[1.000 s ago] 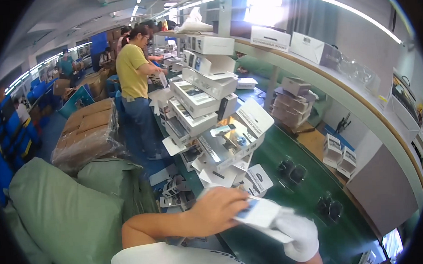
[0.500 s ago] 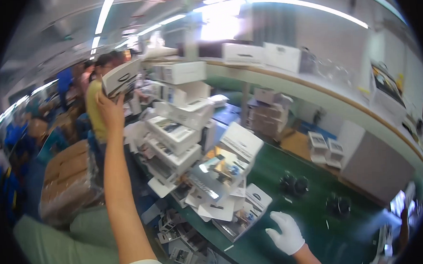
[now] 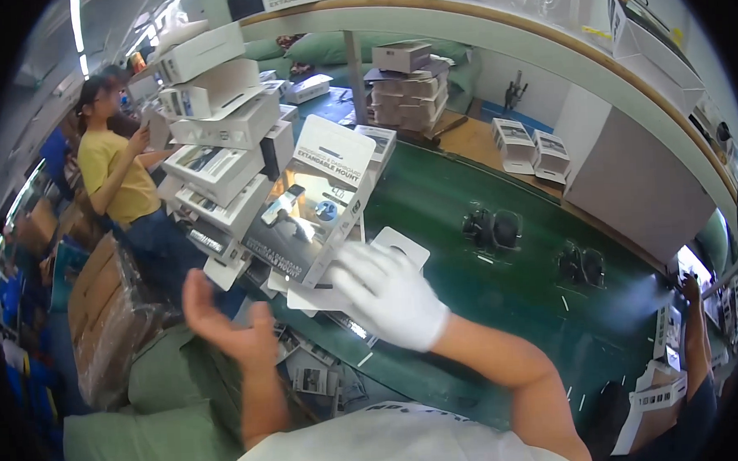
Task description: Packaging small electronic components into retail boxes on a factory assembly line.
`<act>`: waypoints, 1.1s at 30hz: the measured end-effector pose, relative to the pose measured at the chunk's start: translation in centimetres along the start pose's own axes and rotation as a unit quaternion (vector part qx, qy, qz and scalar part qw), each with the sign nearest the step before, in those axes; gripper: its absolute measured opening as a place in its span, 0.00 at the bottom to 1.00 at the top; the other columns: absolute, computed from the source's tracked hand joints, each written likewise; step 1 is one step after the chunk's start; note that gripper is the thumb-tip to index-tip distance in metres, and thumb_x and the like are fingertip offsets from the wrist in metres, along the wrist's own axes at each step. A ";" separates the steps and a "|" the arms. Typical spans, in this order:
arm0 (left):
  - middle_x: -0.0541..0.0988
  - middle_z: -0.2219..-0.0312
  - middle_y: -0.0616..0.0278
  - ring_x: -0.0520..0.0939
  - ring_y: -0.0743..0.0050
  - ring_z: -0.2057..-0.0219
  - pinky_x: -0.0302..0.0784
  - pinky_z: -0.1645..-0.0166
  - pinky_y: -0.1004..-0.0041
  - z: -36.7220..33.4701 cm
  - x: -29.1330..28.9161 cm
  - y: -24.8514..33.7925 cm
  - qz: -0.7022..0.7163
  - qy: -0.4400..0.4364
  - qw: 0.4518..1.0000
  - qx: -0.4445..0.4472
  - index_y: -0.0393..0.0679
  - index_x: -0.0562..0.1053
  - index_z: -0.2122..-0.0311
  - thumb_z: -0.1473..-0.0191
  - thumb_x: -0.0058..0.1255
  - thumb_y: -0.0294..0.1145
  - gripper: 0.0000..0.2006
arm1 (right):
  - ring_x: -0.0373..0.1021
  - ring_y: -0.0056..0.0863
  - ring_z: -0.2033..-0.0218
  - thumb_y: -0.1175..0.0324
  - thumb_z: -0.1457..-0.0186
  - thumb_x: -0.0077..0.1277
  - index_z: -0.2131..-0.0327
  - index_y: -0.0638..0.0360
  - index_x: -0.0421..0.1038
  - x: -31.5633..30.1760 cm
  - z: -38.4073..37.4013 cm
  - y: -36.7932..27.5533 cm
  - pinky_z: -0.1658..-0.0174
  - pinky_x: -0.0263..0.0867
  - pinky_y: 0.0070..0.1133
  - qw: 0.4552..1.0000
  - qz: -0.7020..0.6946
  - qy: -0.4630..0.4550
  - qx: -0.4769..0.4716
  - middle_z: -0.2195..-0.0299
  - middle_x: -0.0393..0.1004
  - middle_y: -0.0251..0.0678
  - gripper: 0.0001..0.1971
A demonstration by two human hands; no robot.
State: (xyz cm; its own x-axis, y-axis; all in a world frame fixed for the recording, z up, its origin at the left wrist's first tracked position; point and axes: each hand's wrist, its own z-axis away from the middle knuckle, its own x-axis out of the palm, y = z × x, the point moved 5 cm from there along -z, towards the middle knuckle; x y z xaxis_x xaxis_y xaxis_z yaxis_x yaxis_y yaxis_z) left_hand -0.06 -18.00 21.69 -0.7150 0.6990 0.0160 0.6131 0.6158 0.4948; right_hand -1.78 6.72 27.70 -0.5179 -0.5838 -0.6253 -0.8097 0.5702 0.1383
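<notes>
My left hand (image 3: 229,327), bare, is raised left of the box pile, fingers apart and nothing in it. My right hand (image 3: 388,295), in a white glove, reaches left across the work surface. Its stretched fingers lie against the lower right side of an open retail box (image 3: 306,213) with a clear window and raised white flap; the fingertips are partly hidden. This box leans on the pile. Under the gloved hand lies another open box, mostly covered, with its white flap (image 3: 407,245) showing beyond the knuckles. A tall stack of white boxes (image 3: 218,167) stands left of the leaning box.
Black parts in clear plastic (image 3: 492,227) and a second such pack (image 3: 582,264) lie on the green table (image 3: 433,195). Two boxes (image 3: 513,146) stand at the back under a shelf (image 3: 475,18). A person in yellow (image 3: 127,167) stands left; another person's arm (image 3: 696,331) is at right.
The left hand has let go of a white box and come down from the stack's top. My right hand has moved left onto the open boxes. The view has tilted down.
</notes>
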 end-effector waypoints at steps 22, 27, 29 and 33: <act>0.83 0.49 0.51 0.84 0.57 0.49 0.78 0.42 0.63 6.2 6.9 -5.1 0.334 -0.252 0.707 -0.570 0.37 0.72 0.39 0.36 0.60 0.35 0.24 | 0.54 0.53 0.26 0.57 0.43 0.63 0.27 0.67 0.51 3.4 12.5 4.6 0.26 0.53 0.40 0.847 -0.385 -0.084 0.356 0.25 0.49 0.61 0.47; 0.84 0.50 0.51 0.86 0.58 0.52 0.81 0.45 0.67 9.3 2.7 -3.1 0.376 -0.257 0.800 -0.390 0.35 0.71 0.38 0.49 0.65 0.20 0.32 | 0.59 0.48 0.28 0.64 0.45 0.66 0.27 0.67 0.52 2.6 19.1 2.5 0.26 0.55 0.37 0.759 -0.529 0.028 0.379 0.28 0.57 0.55 0.47; 0.84 0.50 0.52 0.86 0.57 0.52 0.81 0.45 0.67 11.1 1.5 -3.3 0.350 -0.272 0.797 -0.410 0.33 0.71 0.37 0.53 0.68 0.20 0.35 | 0.60 0.47 0.29 0.66 0.45 0.67 0.27 0.67 0.51 0.9 21.3 2.4 0.27 0.56 0.37 0.686 -0.592 0.054 0.420 0.28 0.58 0.54 0.48; 0.84 0.48 0.51 0.86 0.58 0.51 0.81 0.45 0.67 14.4 2.5 0.9 0.342 -0.324 0.764 -0.442 0.33 0.70 0.36 0.54 0.69 0.17 0.37 | 0.64 0.43 0.32 0.69 0.45 0.67 0.26 0.66 0.49 -3.5 24.4 1.8 0.29 0.58 0.38 0.728 -0.555 0.095 0.391 0.29 0.60 0.51 0.48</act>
State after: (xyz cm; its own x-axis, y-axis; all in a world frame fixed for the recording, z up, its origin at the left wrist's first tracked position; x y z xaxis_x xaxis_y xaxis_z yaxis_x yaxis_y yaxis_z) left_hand 3.54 -10.45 9.63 0.1616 0.9569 0.2411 0.0982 -0.2587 0.9609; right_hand 5.26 23.85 11.39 0.2466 -0.9629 0.1094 -0.3926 -0.2025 -0.8972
